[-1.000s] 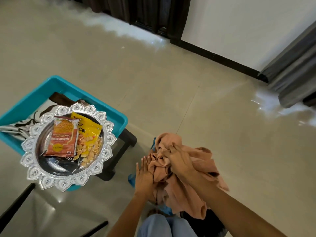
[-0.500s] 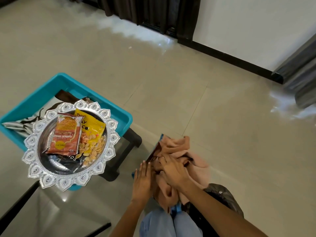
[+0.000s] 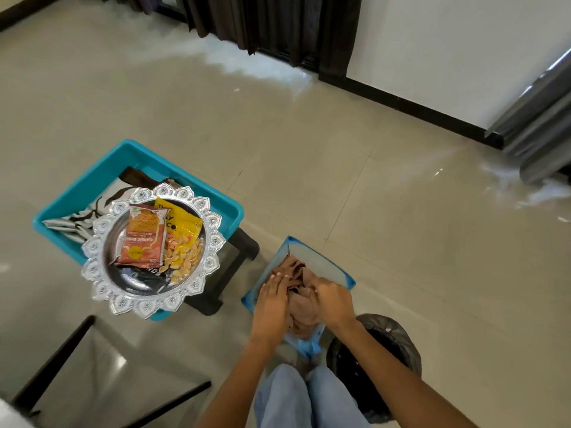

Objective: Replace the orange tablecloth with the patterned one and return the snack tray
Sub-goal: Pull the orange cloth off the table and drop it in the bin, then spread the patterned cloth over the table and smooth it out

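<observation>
legs: your knees in pale jeans (image 3: 296, 400) at bottom centre of frame.
bin: black-lined bin (image 3: 375, 362) lower right, just beside your right forearm.
glass table: dark-framed glass table (image 3: 92, 375) in the lower left corner.
left hand: your left hand (image 3: 272, 304) lies flat, fingers straight, pressing on the left side of the orange tablecloth (image 3: 296, 273).
right hand: your right hand (image 3: 332, 299) is clenched around a bunch of the orange cloth.
orange tablecloth: bunched up inside the blue bag (image 3: 324, 267) on the floor, lower centre, between your hands.
snack tray: silver scalloped snack tray (image 3: 102, 223) left of centre, resting on the teal tub (image 3: 129, 159); holds a red-orange packet (image 3: 143, 239), a yellow packet (image 3: 182, 233) and a dark one underneath.
patterned cloth: black-and-white patterned tablecloth (image 3: 74, 217) in the teal tub, partly under the tray.
stool: tub sits on a black stool (image 3: 231, 264).
far: dark curtains (image 3: 272, 23) top centre, white wall (image 3: 448, 41) upper right.
</observation>
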{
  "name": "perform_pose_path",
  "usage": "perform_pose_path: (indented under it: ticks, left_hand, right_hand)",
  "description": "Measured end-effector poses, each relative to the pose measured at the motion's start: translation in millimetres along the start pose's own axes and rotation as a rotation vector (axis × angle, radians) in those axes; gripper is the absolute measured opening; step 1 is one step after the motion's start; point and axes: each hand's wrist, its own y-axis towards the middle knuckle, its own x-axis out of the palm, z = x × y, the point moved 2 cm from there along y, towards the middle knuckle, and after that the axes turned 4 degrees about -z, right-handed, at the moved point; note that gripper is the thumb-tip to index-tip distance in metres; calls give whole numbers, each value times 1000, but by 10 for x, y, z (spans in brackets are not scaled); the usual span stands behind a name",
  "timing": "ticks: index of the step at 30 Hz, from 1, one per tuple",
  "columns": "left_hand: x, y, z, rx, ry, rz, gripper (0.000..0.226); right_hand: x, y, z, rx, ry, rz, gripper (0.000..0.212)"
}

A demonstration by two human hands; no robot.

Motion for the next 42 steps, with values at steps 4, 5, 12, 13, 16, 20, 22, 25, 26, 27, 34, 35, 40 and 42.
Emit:
perform_pose_path:
  ticks: [4,5,12,13,16,20,22,25,26,27,34,35,40,42]
  left_hand:
    - [-772,-407,485,56,-7,57,45]
    - [-964,-521,580,56,-6,79,43]
    - [-1772,-950,666,-25,27,251,29]
    - [-1868,-1016,632,-39,13,290,25]
    - [-2125,-1208,453,-85,-23,425,20]
    - [-2429,-1391,78,-205,-66,482,25]
    - [-2573,-1510,-136,-234,-77,529,29]
    - [-2748,-1690,-482,-324,-126,576,34]
    - [-2779,-1748,-594,-365,-155,584,35]
    - [-2804,-1799,-704,-402,-187,586,37]
    - [-3022,-1925,-1280,-478,-233,594,37]
    - [-3062,-1898,-1352,-486,-237,592,37]
    - [-3288,-1639,-1707,-522,-249,622,37]
    - [-3366,-1486,-1898,-538,-230,620,38]
  right_hand:
    - [-610,-348,-316,19,50,51,20]
    - [-765,-418,-416,-4,70,71,17]
    - [-1350,-463,-1017,-125,102,150,11]
    - [-1378,-447,-1123,-151,109,150,11]
    - [-1409,-382,-1495,-239,114,136,13]
    - [-1322,-287,-2061,-353,77,99,16]
    - [-1249,-248,-2345,-401,77,90,16]
    - [-1113,-186,-2766,-437,73,55,16]
    - [-1064,-169,-2897,-452,75,45,15]
    - [-1010,-150,-3026,-469,79,38,15]
    - [-724,58,-3839,-545,75,76,12]
    - [-694,101,-3931,-555,77,73,12]
    - [-496,489,-4296,-543,69,3,13]
    - [-385,725,-4442,-548,83,-15,12]
